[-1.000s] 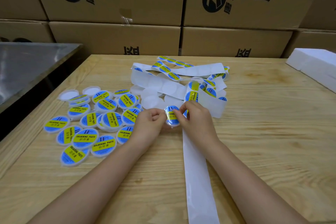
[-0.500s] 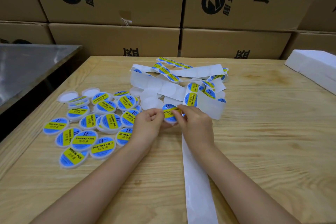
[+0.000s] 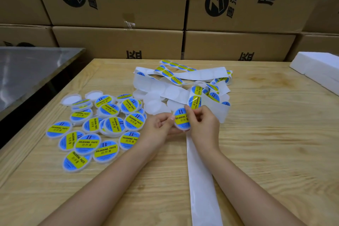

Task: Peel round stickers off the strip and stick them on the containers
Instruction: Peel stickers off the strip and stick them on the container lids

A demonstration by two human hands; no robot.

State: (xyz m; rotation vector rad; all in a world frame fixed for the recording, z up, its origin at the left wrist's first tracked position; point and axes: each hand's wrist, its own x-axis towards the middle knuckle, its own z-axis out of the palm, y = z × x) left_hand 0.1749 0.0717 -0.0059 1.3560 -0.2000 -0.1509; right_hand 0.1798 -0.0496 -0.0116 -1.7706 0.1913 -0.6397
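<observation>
A small round white container (image 3: 180, 119) with a blue and yellow "SOLDERING PASTE" sticker on its lid is held between both hands above the wooden table (image 3: 266, 134). My left hand (image 3: 159, 128) grips its left and lower rim. My right hand (image 3: 203, 124) pinches its right side, fingers over part of the sticker. The white sticker strip (image 3: 200, 180) runs from under my right wrist toward me and tangles behind the hands, where several stickers (image 3: 196, 101) remain on it. Several bare white containers (image 3: 154, 105) lie just behind my left hand.
A pile of several labelled containers (image 3: 102, 126) covers the table's left part, with two bare white ones (image 3: 70, 99) at its far edge. White foam blocks (image 3: 319, 71) sit far right. Cardboard boxes (image 3: 119, 42) wall the back. A steel surface (image 3: 27, 71) lies left.
The container has been turned and lifted slightly between my hands, so its label now reads level. My right fingers have shifted along its right edge. The pile and strip stay put.
</observation>
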